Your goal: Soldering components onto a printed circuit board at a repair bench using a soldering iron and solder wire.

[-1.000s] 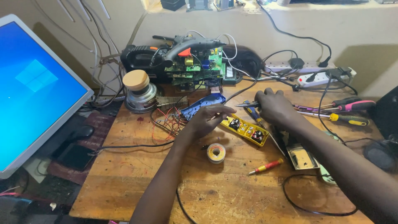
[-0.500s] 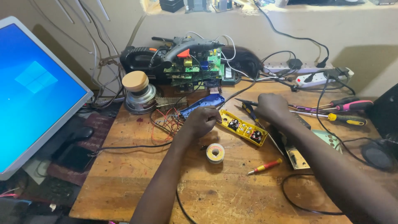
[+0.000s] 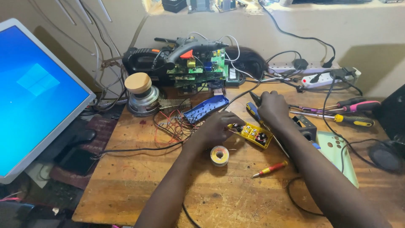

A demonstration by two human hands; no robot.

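At the middle of the worn wooden workbench (image 3: 126, 185) lay the small yellow rectangular circuit board (image 3: 252, 134), studded with dark round components, flat on the wood between my two hands. My left hand (image 3: 217, 126) was curled over its left end, fingertips pinching at that edge, though I could not tell how firmly they gripped. My right hand (image 3: 273, 109) was clenched around a blue-handled soldering iron (image 3: 254, 112), held just above the board's far edge. The board looked light, thin and stiff, I judged, with fragile solder joints and delicate parts on top, so it was best held by its bare edges rather than by the components. Just in front of it sat a small round spool of solder wire (image 3: 220, 155), and to the right a little red-and-yellow screwdriver (image 3: 270, 169). A tangle of thin red wires (image 3: 168, 126) and a blue plastic casing (image 3: 206, 108) lay beyond my left hand, and a bright blue monitor screen (image 3: 38, 93) stood well apart at the left.
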